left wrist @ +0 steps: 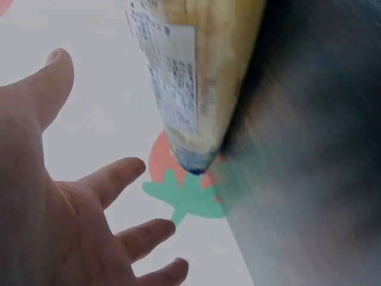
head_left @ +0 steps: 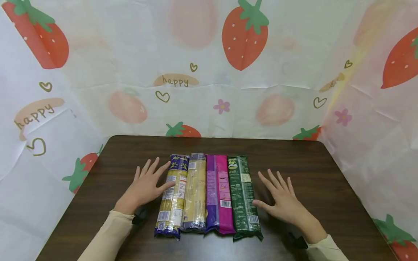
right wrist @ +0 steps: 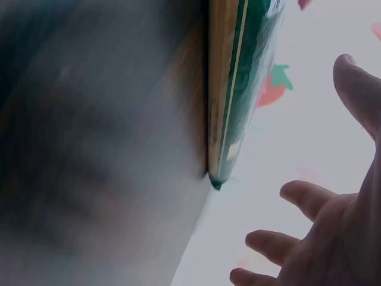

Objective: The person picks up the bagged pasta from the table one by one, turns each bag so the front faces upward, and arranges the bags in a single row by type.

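Side by side on the table lie a blue-ended clear pasta pack (head_left: 171, 195), a clear pack of pale pasta (head_left: 195, 192), a pink and purple pack (head_left: 220, 192) and a green spaghetti pack (head_left: 244, 197). Spread-fingered, my left hand (head_left: 143, 188) is beside the leftmost pack, its thumb and fingertips overlapping that pack's edge in the head view; contact is unclear. My right hand (head_left: 282, 199) has its fingers splayed just right of the green pack, thumb tip near its edge. Both wrist views show the hands (left wrist: 71, 196) (right wrist: 333, 226) holding nothing.
The dark wooden table (head_left: 303, 163) has rounded far corners. A white sheet (head_left: 209, 108) printed with strawberries, hearts and flowers hangs behind it and along both sides. Dark wrist cameras sit under each wrist.
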Demonstrator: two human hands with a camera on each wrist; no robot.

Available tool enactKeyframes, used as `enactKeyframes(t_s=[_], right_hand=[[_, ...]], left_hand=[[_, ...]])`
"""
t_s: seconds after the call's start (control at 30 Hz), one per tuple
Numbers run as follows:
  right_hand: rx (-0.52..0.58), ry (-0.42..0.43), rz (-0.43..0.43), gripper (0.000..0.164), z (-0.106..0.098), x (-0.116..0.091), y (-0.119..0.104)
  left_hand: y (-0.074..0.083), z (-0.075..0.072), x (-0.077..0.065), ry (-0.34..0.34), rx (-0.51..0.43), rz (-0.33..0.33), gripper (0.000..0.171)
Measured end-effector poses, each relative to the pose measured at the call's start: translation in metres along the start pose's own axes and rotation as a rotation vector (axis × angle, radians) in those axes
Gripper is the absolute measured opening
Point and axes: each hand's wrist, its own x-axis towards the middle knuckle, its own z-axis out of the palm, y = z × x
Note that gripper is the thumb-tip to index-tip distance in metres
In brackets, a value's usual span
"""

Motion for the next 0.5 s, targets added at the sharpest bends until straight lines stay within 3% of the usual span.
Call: enactKeyframes(t_s=[0.5], right_hand=[[0.000,-0.010,-0.058,0.097,0.009,-0.005,-0.019]], left_hand=[[0.023,0.010,0.021,-0.017,-0.010,0.084,0.086]])
